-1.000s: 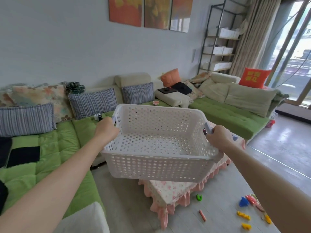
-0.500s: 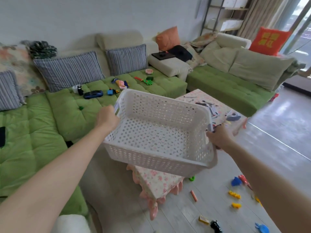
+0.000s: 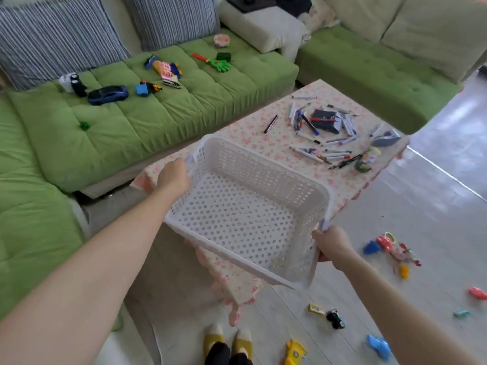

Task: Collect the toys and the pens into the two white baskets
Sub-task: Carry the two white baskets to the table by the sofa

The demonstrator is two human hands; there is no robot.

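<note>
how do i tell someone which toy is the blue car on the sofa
Look at the green sofa behind the flowered table. On its seat, towards the left end of the toys, lies the blue car, between a black-and-white toy and a small blue block. It is the only dark, glossy, car-shaped thing there.

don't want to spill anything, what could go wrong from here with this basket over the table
The white basket, gripped by the left hand and right hand, hangs tilted over the near corner of the table; set down there, it may tip off. The yellow toy by the feet could be stepped on.
</note>
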